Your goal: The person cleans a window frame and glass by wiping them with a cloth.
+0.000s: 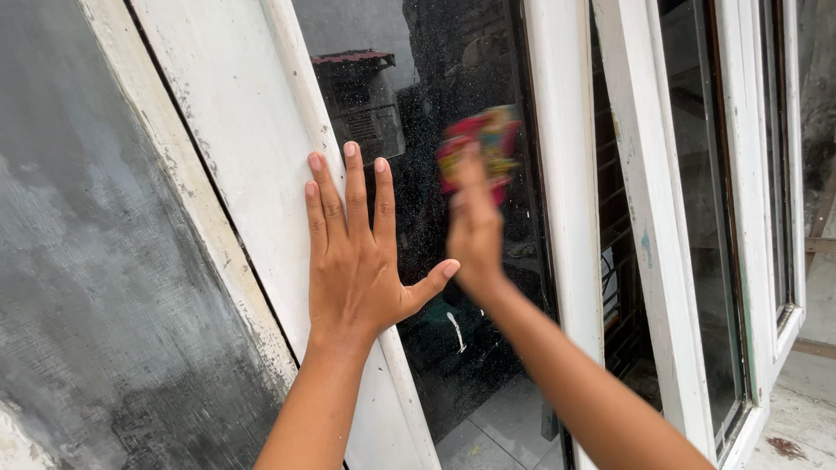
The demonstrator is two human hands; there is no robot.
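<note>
My left hand lies flat with fingers spread against the white window frame, its thumb reaching over the dark glass pane. My right hand is blurred with motion and presses a red and multicoloured cloth against the same dusty pane. The glass is speckled with dirt and reflects a building and dark shapes.
A stained grey wall fills the left. To the right stand another white upright and an open casement sash. Pale floor tiles show through the pane, and a worn sill sits at the lower right.
</note>
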